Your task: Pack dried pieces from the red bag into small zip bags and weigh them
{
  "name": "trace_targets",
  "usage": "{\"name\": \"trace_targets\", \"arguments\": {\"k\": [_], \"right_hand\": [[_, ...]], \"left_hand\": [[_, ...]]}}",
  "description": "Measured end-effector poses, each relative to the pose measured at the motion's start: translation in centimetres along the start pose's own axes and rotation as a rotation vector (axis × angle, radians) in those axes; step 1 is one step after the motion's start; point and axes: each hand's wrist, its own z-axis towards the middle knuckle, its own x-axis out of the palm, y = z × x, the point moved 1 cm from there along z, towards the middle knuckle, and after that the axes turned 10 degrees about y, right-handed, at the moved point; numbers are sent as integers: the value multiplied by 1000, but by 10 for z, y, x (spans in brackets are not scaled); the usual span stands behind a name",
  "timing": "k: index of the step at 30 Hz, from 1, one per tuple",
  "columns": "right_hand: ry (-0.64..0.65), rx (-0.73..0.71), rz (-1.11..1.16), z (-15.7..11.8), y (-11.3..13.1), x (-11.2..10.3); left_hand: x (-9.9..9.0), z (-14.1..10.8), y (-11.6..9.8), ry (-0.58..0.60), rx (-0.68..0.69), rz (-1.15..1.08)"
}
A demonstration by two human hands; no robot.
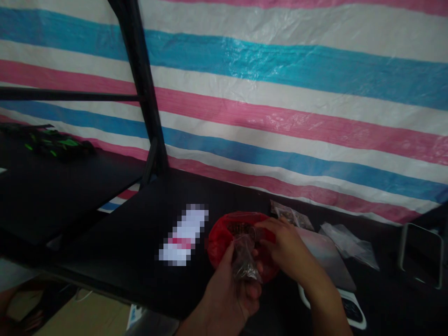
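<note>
A small clear plastic bag with dark, shiny contents is gripped in my left hand, thumb along its near side. My right hand is at the mouth of this bag, its fingers bent inward in a pinch. What those fingertips hold is hidden or too small to name. Behind and below both hands lies a red plastic bag or lined bowl; I cannot tell which. Small brownish pieces show inside it.
Beyond my right hand are filled clear packets, flat plastic bags and a scale with a greyish plate. A dark framed object stands far right. A blurred white sheet lies left; a black post rises behind.
</note>
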Motion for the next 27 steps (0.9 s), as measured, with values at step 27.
{"name": "trace_targets", "arguments": {"k": [27], "right_hand": [[-64,-42,193,-15,-5,-13]], "left_hand": [[-28,5,-27,62,900,1222]]}}
